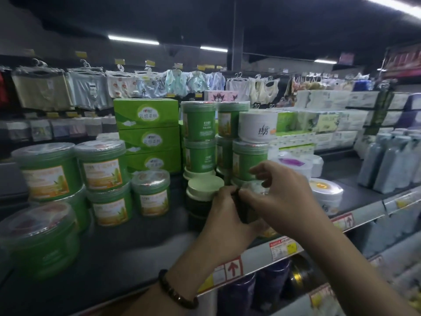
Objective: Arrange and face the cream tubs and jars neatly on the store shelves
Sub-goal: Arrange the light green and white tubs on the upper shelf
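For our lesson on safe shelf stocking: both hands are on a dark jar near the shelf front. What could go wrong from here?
1. The dark jar, held by the left hand and right hand, sits close to the shelf edge; a slip could send it off.
2. The right hand works just before the stacked green tubs topped by a white tub; a bump might topple them.

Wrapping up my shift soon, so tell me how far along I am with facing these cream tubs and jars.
Partly done. The green tubs at left stand stacked with labels forward, and the tall green jars are in columns. The left hand and right hand grip a dark jar near the shelf edge. Left to sort: the white tub perched on green jars.
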`<state>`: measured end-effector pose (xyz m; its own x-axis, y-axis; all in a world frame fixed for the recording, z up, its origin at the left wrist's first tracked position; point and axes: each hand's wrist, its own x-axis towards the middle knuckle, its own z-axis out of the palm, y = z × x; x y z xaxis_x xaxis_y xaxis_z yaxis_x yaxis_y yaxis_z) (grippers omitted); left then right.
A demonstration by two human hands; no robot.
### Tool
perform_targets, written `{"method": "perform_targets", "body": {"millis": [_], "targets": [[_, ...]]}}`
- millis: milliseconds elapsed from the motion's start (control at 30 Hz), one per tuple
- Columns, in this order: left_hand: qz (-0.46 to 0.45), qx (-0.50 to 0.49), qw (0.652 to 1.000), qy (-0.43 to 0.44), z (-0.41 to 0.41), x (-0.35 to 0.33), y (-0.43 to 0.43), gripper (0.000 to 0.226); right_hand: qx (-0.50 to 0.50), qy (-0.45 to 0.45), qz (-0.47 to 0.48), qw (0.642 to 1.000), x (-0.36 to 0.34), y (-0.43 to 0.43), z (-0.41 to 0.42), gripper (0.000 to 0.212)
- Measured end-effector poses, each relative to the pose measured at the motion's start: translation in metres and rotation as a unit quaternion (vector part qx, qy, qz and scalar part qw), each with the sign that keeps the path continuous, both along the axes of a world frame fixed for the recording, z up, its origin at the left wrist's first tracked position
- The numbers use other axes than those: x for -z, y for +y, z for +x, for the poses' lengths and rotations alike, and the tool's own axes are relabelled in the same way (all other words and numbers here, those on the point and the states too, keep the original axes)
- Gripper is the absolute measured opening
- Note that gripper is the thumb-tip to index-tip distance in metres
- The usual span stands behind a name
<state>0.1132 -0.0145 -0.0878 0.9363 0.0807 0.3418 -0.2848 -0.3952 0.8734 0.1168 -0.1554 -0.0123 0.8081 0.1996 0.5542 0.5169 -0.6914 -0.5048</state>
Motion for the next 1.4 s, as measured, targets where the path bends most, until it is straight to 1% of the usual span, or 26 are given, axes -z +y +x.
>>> {"method": "perform_targets", "body": {"millis": [67,167,333,433,500,533,567,600,633,667,700,767,800,867,933,967,1033,1133,1300,1400], "targets": [[-0.010,0.008,1.000,-0.008,0.006,0.003,-0.010,0.081,0.013,0.004,-0.006,1.000,0.005,-0.011,0.000,0.052],[-0.040,0.020,0.999,-0.007,0.017,0.009,-0.022,0.098,0.039,-0.002,-0.015,0.999,0.011,-0.024,0.003,0.057],[-0.056,-0.012,0.998,0.001,0.038,0.013,-0.036,0.110,0.057,-0.004,-0.024,0.998,0.020,-0.036,0.007,0.064],[-0.072,-0.015,0.997,0.016,0.045,0.014,-0.042,0.103,0.049,0.008,-0.021,0.999,0.024,-0.040,0.009,0.064],[-0.059,-0.015,0.998,0.030,0.039,0.011,-0.042,0.097,0.040,0.020,-0.011,0.999,0.025,-0.041,0.010,0.062],[-0.056,-0.019,0.998,0.019,0.037,0.011,-0.041,0.094,0.037,0.025,-0.006,0.999,0.025,-0.042,0.011,0.062],[-0.074,-0.018,0.997,0.022,0.037,0.009,-0.042,0.093,0.035,0.028,-0.001,0.999,0.025,-0.043,0.012,0.062],[-0.054,-0.007,0.998,0.022,0.033,0.004,-0.043,0.096,0.034,0.029,0.003,0.999,0.024,-0.043,0.012,0.062],[0.009,-0.022,1.000,0.018,0.032,0.001,-0.043,0.101,0.034,0.029,0.005,0.999,0.024,-0.043,0.012,0.062],[0.009,-0.028,0.999,0.024,0.038,0.006,-0.045,0.103,0.034,0.029,0.006,0.999,0.024,-0.043,0.013,0.062],[0.016,-0.028,0.999,0.008,0.037,0.007,-0.044,0.101,0.035,0.029,0.006,0.999,0.024,-0.042,0.014,0.062],[-0.029,-0.026,0.999,0.001,0.032,0.008,-0.047,0.094,0.035,0.031,0.003,0.999,0.024,-0.041,0.015,0.064],[-0.031,-0.038,0.999,-0.006,0.030,0.011,-0.046,0.094,0.034,0.031,0.004,0.999,0.024,-0.041,0.016,0.065],[-0.044,-0.018,0.999,0.001,0.030,0.011,-0.046,0.095,0.032,0.033,0.007,0.999,0.024,-0.041,0.017,0.066],[-0.034,-0.024,0.999,-0.018,0.037,0.017,-0.044,0.091,0.029,0.038,0.012,0.999,0.024,-0.041,0.018,0.068],[-0.042,-0.004,0.999,-0.023,0.039,0.018,-0.042,0.091,0.028,0.042,0.015,0.999,0.024,-0.041,0.018,0.070],[-0.043,0.015,0.999,-0.013,0.029,0.009,-0.039,0.097,0.024,0.044,0.028,0.998,0.023,-0.043,0.018,0.075],[-0.048,0.017,0.999,-0.013,0.018,-0.009,-0.034,0.110,0.005,0.043,0.043,0.998,0.016,-0.045,0.017,0.077],[-0.036,0.013,0.998,-0.051,0.011,-0.026,-0.023,0.117,-0.031,0.063,0.076,0.995,0.006,-0.037,0.015,0.082],[-0.045,-0.006,0.997,-0.057,0.008,-0.033,-0.016,0.120,-0.043,0.073,0.095,0.992,0.000,-0.029,0.015,0.088]]}}
